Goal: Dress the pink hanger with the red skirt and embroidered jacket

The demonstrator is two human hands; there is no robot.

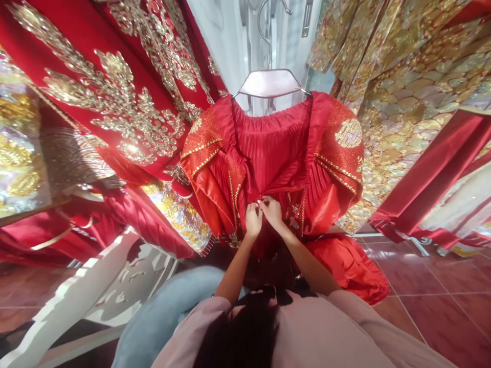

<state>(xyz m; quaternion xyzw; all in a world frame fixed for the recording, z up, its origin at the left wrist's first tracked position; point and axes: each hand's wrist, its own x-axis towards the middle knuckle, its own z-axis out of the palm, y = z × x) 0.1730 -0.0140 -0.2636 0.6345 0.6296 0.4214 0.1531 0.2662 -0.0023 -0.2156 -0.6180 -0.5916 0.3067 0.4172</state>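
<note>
A red garment (268,148) with pleats and gold beaded trim hangs in front of me on a metal hanger (272,82). At the middle of its front, my left hand (253,220) is closed in a pinch at the cloth. My right hand (272,211) meets it there, its fingers bent and pressed together on the same spot, the two sets of fingertips touching or nearly so. Any small fastening between the fingers is too small to make out. Gold embroidery (349,133) decorates the garment's shoulder on the right.
Red cloth with gold sequins (134,97) hangs at left, and gold scale-patterned fabric (406,112) at right. A white carved panel (88,286) stands low on the left. More red cloth (349,268) hangs below on the right, above the red tiled floor (441,306).
</note>
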